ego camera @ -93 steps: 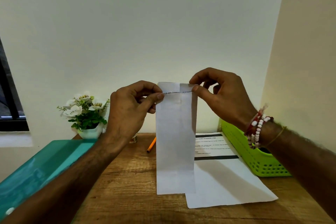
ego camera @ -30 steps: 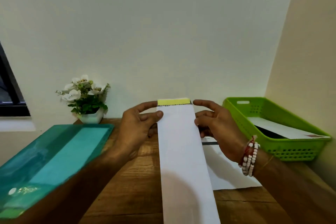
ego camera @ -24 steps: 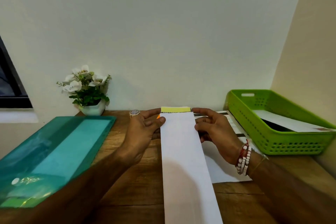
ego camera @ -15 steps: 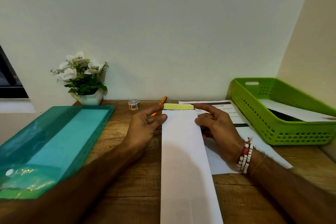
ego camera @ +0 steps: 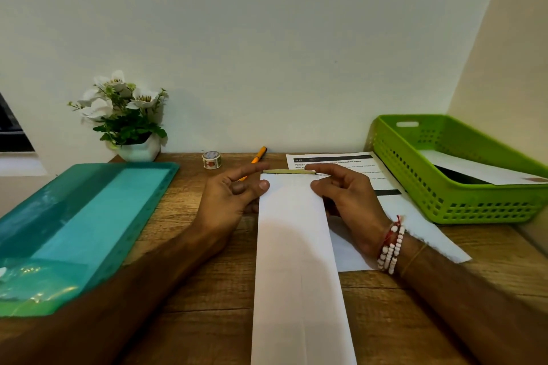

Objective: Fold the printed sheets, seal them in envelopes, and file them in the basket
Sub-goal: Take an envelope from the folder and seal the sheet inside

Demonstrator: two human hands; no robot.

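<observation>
A long white envelope (ego camera: 296,261) lies lengthwise on the wooden desk, its flap with a yellow strip (ego camera: 289,171) at the far end. My left hand (ego camera: 234,198) grips the envelope's left edge near the top, thumb on the paper and index finger at the flap. My right hand (ego camera: 347,195) grips the right edge, index finger lying along the flap. A printed sheet (ego camera: 394,210) lies under my right hand. The green basket (ego camera: 415,175) at the right holds a white envelope (ego camera: 474,169).
A teal plastic folder (ego camera: 77,222) fills the left of the desk. A white pot of flowers (ego camera: 127,121), a small tape roll (ego camera: 211,160) and an orange pen (ego camera: 258,155) stand along the back wall. The side wall rises behind the basket.
The envelope came down from upright in the air to flat on the desk. Both hands lowered with it and stayed at its top corners by the flap, which now stands lower.
</observation>
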